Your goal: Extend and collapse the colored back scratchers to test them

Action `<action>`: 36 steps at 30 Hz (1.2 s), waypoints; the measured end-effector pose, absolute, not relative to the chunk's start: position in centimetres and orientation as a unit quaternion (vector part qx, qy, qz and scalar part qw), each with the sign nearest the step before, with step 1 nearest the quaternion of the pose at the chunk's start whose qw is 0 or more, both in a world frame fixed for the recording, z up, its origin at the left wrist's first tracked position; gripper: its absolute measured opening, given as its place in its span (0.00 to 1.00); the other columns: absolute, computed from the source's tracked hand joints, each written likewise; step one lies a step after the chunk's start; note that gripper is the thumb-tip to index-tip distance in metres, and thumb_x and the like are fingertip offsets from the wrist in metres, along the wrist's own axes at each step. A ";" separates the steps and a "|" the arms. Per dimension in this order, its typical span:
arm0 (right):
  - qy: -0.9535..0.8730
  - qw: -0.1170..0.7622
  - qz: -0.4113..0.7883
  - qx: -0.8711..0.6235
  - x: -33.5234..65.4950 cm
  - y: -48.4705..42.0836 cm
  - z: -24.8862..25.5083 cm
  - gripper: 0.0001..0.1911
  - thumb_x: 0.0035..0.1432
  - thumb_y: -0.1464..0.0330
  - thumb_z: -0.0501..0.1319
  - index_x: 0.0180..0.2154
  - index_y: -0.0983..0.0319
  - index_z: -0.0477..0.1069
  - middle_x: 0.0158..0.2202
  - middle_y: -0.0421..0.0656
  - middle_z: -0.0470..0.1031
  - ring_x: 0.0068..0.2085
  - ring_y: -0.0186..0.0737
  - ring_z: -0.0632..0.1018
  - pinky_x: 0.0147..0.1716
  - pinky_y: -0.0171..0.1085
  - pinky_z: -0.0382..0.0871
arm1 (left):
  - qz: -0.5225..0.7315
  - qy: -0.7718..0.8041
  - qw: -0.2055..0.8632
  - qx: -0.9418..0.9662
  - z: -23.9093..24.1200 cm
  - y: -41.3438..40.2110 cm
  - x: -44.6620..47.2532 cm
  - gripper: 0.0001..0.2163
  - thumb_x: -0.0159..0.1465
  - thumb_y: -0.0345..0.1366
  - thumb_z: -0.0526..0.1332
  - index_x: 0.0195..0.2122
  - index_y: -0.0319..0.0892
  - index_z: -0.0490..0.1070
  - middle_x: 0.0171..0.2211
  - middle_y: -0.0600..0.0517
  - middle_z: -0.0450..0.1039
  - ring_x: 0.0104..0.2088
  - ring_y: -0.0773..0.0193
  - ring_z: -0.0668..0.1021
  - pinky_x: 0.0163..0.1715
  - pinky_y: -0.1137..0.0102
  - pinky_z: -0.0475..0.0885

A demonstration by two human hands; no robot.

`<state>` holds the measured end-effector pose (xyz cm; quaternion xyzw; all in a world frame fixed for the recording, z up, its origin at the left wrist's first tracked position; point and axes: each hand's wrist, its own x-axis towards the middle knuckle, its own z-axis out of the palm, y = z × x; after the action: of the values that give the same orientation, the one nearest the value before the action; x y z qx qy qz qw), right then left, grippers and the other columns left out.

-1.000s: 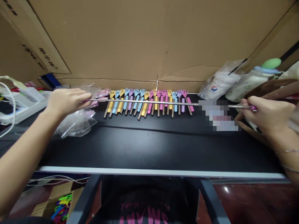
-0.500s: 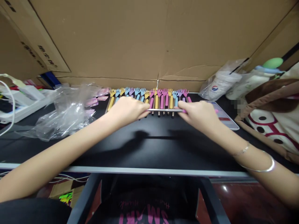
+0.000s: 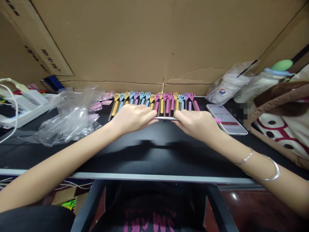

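A back scratcher with a thin metal rod is held level between my two hands above the black table. My left hand is closed around one end, and that end is mostly hidden in the fingers. The other part sits in my closed right hand, with a pink tip poking out past the wrist side. Just behind my hands lies a row of back scratchers with small claw-shaped heads in yellow, blue, purple and pink. My fingers cover the lower parts of several of them.
Crumpled clear plastic bags and pink cards lie at left, beside a white power strip. To the right are a phone, a bagged cup, a bottle and a fabric bag. Cardboard walls the back.
My hands have come closer together, and less of the metal rod shows between them. Both hands sit slightly lower. More of the phone is uncovered.
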<state>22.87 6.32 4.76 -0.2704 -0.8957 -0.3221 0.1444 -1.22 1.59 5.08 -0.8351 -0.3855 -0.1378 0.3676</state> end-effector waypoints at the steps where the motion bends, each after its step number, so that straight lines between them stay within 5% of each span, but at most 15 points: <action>1: -0.894 0.138 -0.329 -0.272 23.5 6.6 4.9 0.20 0.67 0.63 0.43 0.31 0.63 0.68 0.23 0.42 0.71 0.23 0.33 0.69 0.20 0.34 0.41 | -0.136 -0.385 0.376 -0.832 5.1 1.6 -1.9 0.19 0.70 0.42 0.47 0.26 0.42 0.69 0.20 0.54 0.69 0.23 0.67 0.72 0.19 0.71 0.51; 17: -0.743 0.067 -0.371 -0.553 43.2 14.8 5.5 0.13 0.56 0.60 0.50 0.23 0.59 0.60 0.23 0.47 0.72 0.27 0.37 0.70 0.23 0.35 0.48 | -0.127 -0.504 0.416 -0.746 5.5 1.1 -18.4 0.18 0.65 0.47 0.51 0.21 0.43 0.62 0.19 0.54 0.60 0.23 0.67 0.64 0.19 0.72 0.46; 30: -0.749 0.099 -0.258 -0.603 43.3 14.0 6.0 0.14 0.49 0.59 0.57 0.22 0.57 0.53 0.25 0.45 0.70 0.27 0.39 0.67 0.24 0.37 0.48 | -0.142 -0.571 0.335 -0.736 5.0 -0.1 -19.1 0.17 0.64 0.48 0.49 0.22 0.44 0.61 0.22 0.52 0.61 0.28 0.62 0.64 0.22 0.70 0.45; 36: -0.765 0.092 -0.190 -0.608 43.1 14.3 6.3 0.06 0.47 0.63 0.62 0.28 0.55 0.66 0.27 0.44 0.74 0.27 0.38 0.69 0.25 0.36 0.51 | -0.213 -0.608 0.258 -0.720 4.8 0.1 -18.4 0.20 0.62 0.55 0.51 0.27 0.47 0.71 0.26 0.53 0.66 0.29 0.63 0.66 0.23 0.72 0.47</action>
<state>43.10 14.33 6.31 -0.6082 -0.7651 -0.1900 0.0925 -18.43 0.06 4.78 -0.7199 -0.6078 -0.2134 0.2585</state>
